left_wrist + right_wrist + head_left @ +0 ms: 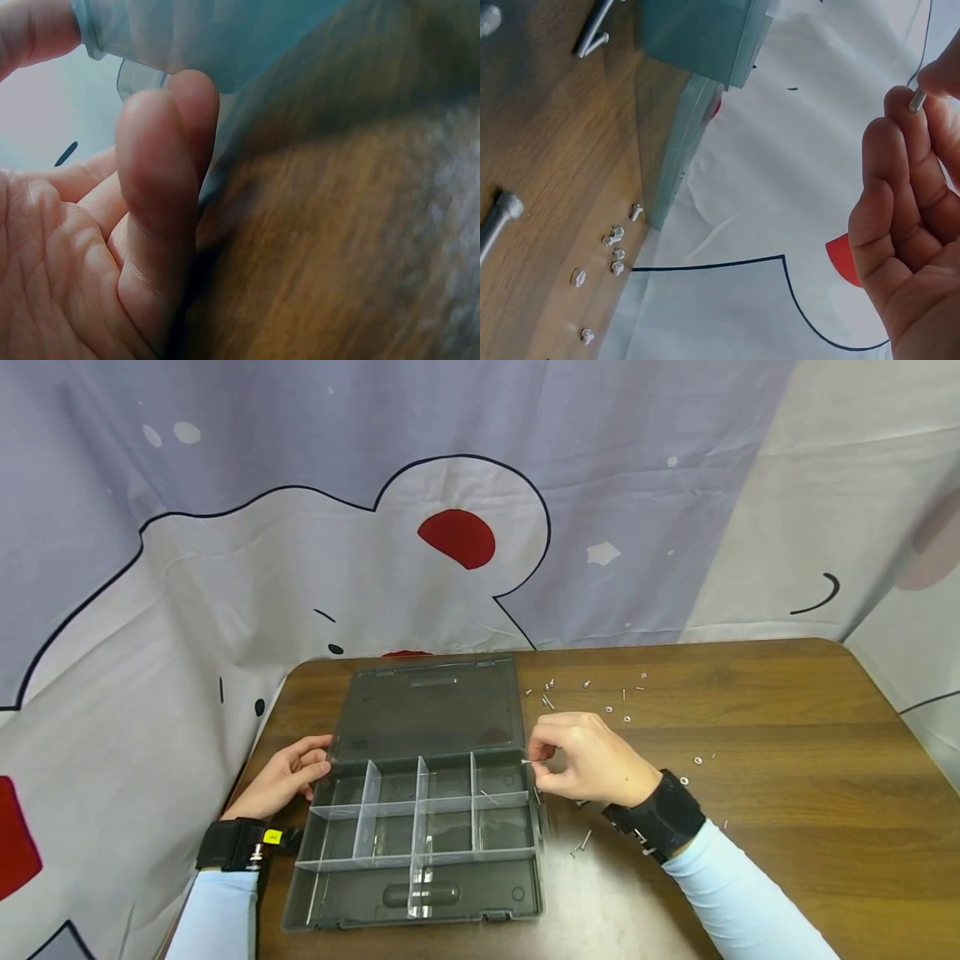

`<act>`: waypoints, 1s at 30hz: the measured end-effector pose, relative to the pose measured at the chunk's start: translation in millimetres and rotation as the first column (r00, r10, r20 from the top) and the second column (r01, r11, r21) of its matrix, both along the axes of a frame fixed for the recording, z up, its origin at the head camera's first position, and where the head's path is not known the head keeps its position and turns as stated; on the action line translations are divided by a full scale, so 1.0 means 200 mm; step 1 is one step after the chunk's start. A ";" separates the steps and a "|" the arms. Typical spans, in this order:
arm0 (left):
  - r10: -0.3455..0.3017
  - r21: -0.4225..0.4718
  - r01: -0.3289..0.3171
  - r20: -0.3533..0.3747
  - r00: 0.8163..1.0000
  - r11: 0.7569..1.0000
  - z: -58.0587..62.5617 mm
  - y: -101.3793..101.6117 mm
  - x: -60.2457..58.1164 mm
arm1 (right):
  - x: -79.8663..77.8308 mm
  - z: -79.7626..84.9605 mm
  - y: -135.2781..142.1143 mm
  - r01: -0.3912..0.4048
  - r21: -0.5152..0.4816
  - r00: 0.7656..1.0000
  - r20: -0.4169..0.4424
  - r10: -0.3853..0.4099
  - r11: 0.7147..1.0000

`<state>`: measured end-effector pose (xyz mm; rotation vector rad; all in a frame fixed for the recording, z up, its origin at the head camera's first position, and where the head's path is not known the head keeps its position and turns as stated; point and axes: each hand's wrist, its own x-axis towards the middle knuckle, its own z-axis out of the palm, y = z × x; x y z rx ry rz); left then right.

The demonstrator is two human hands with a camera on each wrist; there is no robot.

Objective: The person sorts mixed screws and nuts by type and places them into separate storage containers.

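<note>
My right hand (pixel 588 760) is closed to a narrow pinch, with a small metal screw (pixel 916 100) caught between my thumb and fingertip, the end of its shank showing. The screw points left from my grip, above the box's right edge at the far right compartment. My left hand (pixel 281 777) is loosely spread, its bent fingers touching the left side of the grey plastic compartment box (pixel 352 893), near the hinge. The box lies between my hands on the wooden surface (pixel 810 760), and its lid (pixel 431 710) is folded back beyond them. Past my right hand lie more loose screws (pixel 548 702) and some small metal rings (pixel 627 719); nearer me, just below that hand, rest a few longer screws (pixel 585 840).
</note>
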<state>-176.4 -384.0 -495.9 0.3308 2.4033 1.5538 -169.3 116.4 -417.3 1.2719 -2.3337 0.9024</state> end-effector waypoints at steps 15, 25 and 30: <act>0.020 -0.037 -0.020 -0.019 1.000 0.999 0.00 0.00 -0.01 | 0.00 -0.01 -0.04 -0.036 0.011 0.996 -0.075 0.037 0.999; 0.016 -0.038 -0.018 -0.039 0.999 0.999 -0.01 0.00 -0.01 | 0.03 -0.03 -0.05 -0.009 0.191 1.000 0.019 0.006 0.982; 0.019 -0.036 -0.020 -0.043 0.999 0.999 -0.02 0.00 -0.01 | 0.05 -0.05 -0.04 -0.031 0.336 0.996 0.086 0.002 0.941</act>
